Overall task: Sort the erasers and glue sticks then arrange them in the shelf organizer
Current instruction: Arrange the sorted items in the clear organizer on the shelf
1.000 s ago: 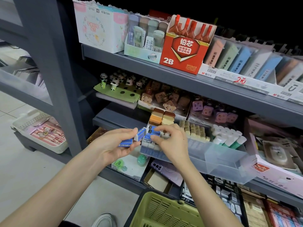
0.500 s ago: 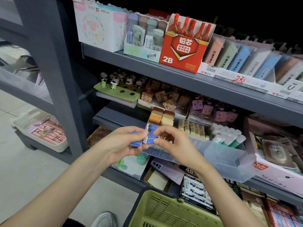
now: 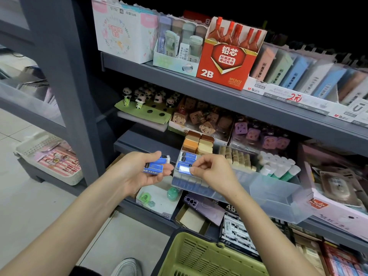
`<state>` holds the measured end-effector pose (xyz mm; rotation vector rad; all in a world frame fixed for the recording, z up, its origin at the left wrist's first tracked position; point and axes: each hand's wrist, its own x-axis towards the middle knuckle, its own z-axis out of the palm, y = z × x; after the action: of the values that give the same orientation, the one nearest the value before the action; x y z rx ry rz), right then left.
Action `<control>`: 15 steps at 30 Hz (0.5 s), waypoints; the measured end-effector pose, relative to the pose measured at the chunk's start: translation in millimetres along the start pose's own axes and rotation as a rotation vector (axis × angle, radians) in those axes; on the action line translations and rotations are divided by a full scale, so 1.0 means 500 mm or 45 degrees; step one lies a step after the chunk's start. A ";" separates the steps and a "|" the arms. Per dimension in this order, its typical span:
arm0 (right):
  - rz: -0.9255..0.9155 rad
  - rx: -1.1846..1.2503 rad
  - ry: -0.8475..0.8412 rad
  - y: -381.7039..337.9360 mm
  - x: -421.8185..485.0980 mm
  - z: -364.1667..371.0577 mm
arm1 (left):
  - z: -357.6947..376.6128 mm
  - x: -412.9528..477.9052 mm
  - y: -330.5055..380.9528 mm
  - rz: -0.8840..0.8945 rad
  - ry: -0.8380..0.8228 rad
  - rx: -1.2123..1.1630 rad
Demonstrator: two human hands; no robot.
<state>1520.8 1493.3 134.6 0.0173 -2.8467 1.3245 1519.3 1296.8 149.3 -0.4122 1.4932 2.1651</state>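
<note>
A grey shelf unit (image 3: 199, 80) fills the head view, its tiers crowded with stationery. A red 2B box (image 3: 227, 56) stands on the upper tier. A clear organizer (image 3: 278, 196) sits on the lower tier, with a green basket (image 3: 199, 259) below it and pale floor (image 3: 29, 206) to the left. In the organizer, tan erasers (image 3: 237, 158) fill the middle compartment and glue sticks (image 3: 278, 166) stand to their right.

Half a second ago the two hands met over one cluster of blue erasers. Now they have parted, leaving a gap between them.

The left hand (image 3: 135, 172) lies palm up just left of the organizer, its fingers curled round what look like two stacked blue erasers (image 3: 154, 166). The right hand (image 3: 213, 172) pinches a single eraser (image 3: 184, 168) between thumb and forefinger, its other fingers curled. That eraser sits at the near end of the row of blue ones in the organizer's left compartment. Whether it already rests in the row cannot be told.
</note>
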 end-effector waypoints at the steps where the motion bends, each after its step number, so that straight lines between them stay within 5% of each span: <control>1: 0.012 -0.018 -0.017 -0.002 0.004 0.001 | -0.001 0.001 0.000 0.009 -0.001 0.022; 15: -0.149 -0.608 0.109 -0.013 -0.002 0.013 | 0.006 0.012 -0.021 0.203 0.077 0.226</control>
<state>1522.0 1484.3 135.4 0.1205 -2.9509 0.5879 1520.0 1303.8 139.3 -0.3088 1.7902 2.1318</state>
